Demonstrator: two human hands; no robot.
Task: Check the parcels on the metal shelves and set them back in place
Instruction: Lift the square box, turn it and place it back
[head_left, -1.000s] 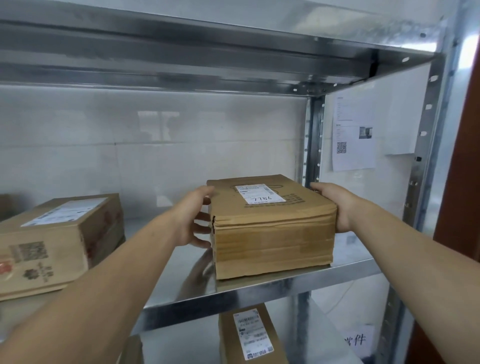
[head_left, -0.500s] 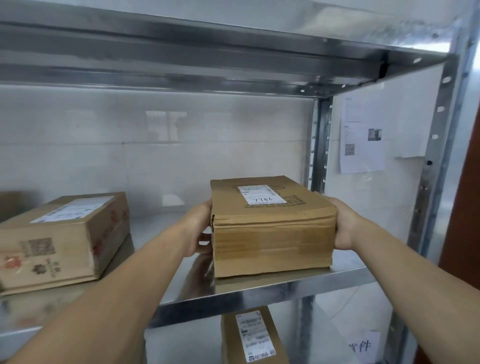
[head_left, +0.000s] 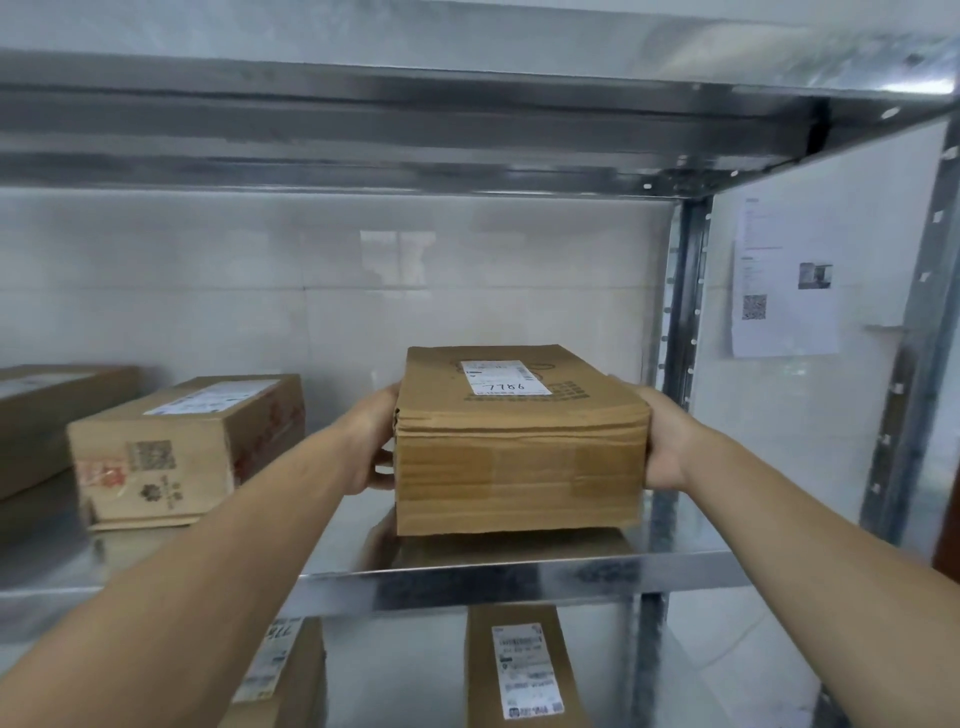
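Observation:
A flat brown cardboard parcel (head_left: 519, 457) with a white label marked 7786 rests on the metal shelf (head_left: 467, 571), towards its right end. My left hand (head_left: 371, 447) grips the parcel's left side, fingers curled against the cardboard. My right hand (head_left: 665, 441) presses on its right side. The parcel's underside appears to touch the shelf; I cannot tell whether it is slightly lifted.
A second labelled parcel (head_left: 182, 447) stands to the left, with a third parcel (head_left: 47, 421) at the far left edge. Two more parcels (head_left: 524, 670) lie on the shelf below. A perforated upright post (head_left: 680, 312) stands right behind the held parcel. A printed sheet (head_left: 784, 280) hangs on the right wall.
Both hands have closed in along the parcel's sides, from its rear corners towards the front. The view has shifted left, bringing a third parcel into sight.

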